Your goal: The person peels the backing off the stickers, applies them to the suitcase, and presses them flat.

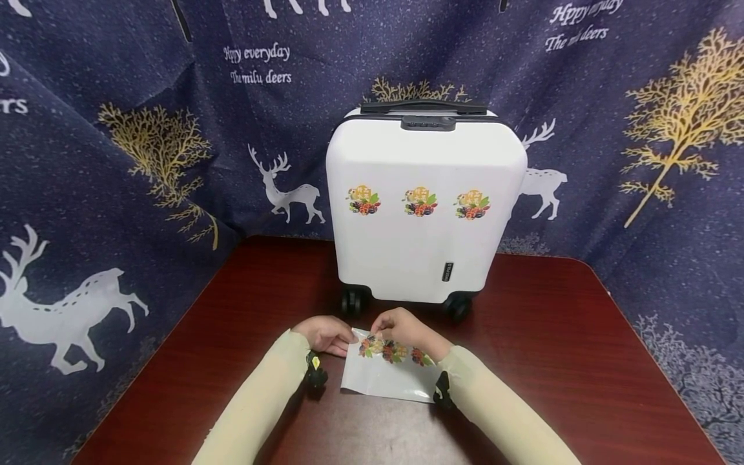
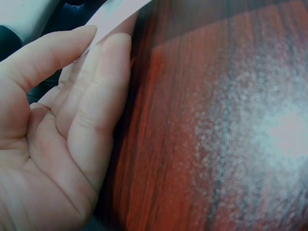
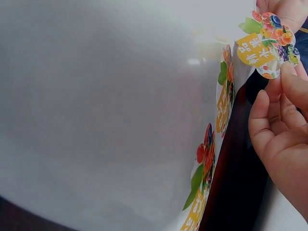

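My left hand [image 1: 327,334] pinches the corner of a white sticker sheet [image 1: 383,382] between thumb and fingers. In the left wrist view, the thumb lies over the paper's edge. My right hand [image 1: 407,328] bends over the sheet's far edge. Its thumb and finger pinch a fruit sticker [image 3: 274,43] with colourful berries, green leaves and yellow lettering, tilted up at the sheet's edge in the right wrist view. Two more fruit stickers, a middle one [image 3: 224,98] and a nearer one [image 3: 204,173], lie along that same edge.
Behind the hands a white suitcase [image 1: 424,252] stands upright on black wheels, with three fruit stickers [image 1: 420,201] in a row across its front. The dark red wooden table [image 1: 558,349] reaches back to a blue curtain [image 1: 279,129] printed with deer and trees.
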Demonstrator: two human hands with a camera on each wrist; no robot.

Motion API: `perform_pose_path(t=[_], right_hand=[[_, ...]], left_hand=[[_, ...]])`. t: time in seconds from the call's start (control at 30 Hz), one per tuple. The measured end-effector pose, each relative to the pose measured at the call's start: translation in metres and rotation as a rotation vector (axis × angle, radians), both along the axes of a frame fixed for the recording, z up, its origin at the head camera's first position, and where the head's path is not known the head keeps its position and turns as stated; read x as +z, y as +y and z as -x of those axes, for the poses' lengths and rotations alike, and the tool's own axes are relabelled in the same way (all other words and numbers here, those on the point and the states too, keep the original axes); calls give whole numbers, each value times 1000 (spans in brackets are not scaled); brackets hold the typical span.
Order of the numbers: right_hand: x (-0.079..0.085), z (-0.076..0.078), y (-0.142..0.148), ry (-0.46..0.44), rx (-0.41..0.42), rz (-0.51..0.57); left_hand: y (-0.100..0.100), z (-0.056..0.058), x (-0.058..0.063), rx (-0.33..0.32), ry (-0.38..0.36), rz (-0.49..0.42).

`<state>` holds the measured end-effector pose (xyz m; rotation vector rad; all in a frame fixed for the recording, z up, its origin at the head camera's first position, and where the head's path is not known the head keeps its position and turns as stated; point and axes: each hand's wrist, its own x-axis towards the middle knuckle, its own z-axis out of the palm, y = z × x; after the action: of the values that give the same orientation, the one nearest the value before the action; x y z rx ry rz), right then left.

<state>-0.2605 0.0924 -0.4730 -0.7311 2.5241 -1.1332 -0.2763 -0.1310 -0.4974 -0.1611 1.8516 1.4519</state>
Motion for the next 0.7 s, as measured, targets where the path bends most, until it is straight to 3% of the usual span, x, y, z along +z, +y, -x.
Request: perform_pose_path(t=[0.7], right_hand=[[1,-1,10,1,-24,-7]], left_hand=[[-1,0,1,-2,6,-7]])
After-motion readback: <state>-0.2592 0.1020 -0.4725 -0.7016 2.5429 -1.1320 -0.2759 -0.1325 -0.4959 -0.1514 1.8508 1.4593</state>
